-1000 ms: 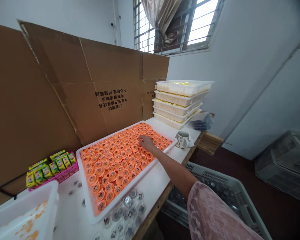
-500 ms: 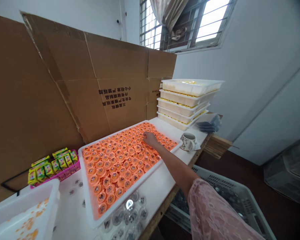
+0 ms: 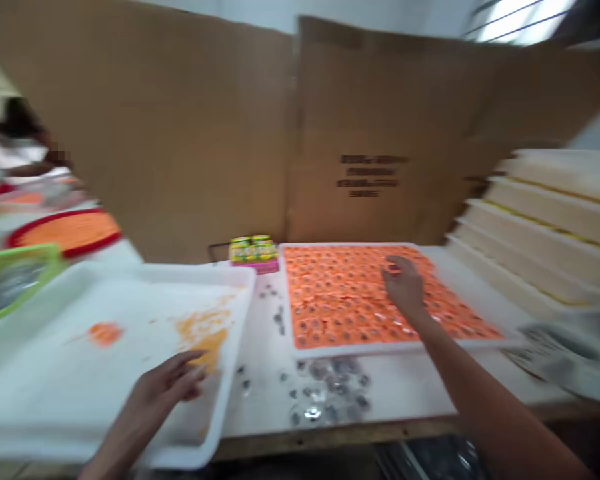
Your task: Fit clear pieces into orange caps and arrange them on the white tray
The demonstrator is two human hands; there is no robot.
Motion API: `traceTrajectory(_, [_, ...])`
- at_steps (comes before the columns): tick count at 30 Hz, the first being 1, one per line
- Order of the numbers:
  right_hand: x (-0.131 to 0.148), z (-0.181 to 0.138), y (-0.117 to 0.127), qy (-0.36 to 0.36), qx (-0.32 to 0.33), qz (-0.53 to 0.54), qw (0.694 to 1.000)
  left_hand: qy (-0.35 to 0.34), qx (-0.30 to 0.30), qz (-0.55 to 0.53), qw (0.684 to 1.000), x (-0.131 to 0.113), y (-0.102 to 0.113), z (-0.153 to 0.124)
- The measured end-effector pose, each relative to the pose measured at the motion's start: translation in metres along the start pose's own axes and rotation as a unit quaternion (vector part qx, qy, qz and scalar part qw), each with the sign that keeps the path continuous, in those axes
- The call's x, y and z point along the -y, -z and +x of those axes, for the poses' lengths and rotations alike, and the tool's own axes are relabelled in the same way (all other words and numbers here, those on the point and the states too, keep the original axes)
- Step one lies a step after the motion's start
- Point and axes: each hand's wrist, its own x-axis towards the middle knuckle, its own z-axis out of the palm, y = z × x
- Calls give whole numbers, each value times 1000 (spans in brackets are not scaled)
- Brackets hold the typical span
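My left hand (image 3: 167, 387) hovers over the right part of a white tray (image 3: 243, 320). Its index finger stretches out over orange-yellow crumbs (image 3: 205, 333), and nothing shows in its grasp. Small round orange pieces with clear, dark-printed tops (image 3: 330, 293) fill a second white tray (image 3: 286, 300). Above that tray's right side is my right hand (image 3: 405, 283), its fingers bent. A bit of orange shows between thumb and fingers, but blur hides whether it is held or lies behind. Loose clear round pieces (image 3: 335, 387) lie on the table in front.
Yellow-green packets (image 3: 253, 250) stand in a pink basket (image 3: 265, 267) at the back. Tall cardboard (image 3: 205, 133) walls off the rear. Stacked white trays (image 3: 530, 253) and a mug (image 3: 560, 353) are at right. A green basket (image 3: 55, 257) and a red-rimmed round tray (image 3: 115, 235) are at left.
My view has swung left and down. My left hand has come into sight over the crumb-strewn tray. My right hand stays above the orange pieces.
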Motion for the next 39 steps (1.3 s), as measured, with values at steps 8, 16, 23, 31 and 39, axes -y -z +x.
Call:
traceTrajectory(8, [230,-64,-73,304,202,265,892,-47,82,-34,995,9,9,0])
traceTrajectory(16, [409,-147,-199,424,422,157,786,-123,-207,-165,956,25,22,-12])
traceTrajectory(23, [486,-199,-274,440,478,46,759,-92,-200,-255,941,27,26,-9])
traceTrajectory(31, [457,-201,-281,495,495,22,713,-110,-160,-275,941,26,29,-5])
traceTrajectory(39, [388,-183,-227,451,516,42,727,-123,-149,-285,939,23,32,-8])
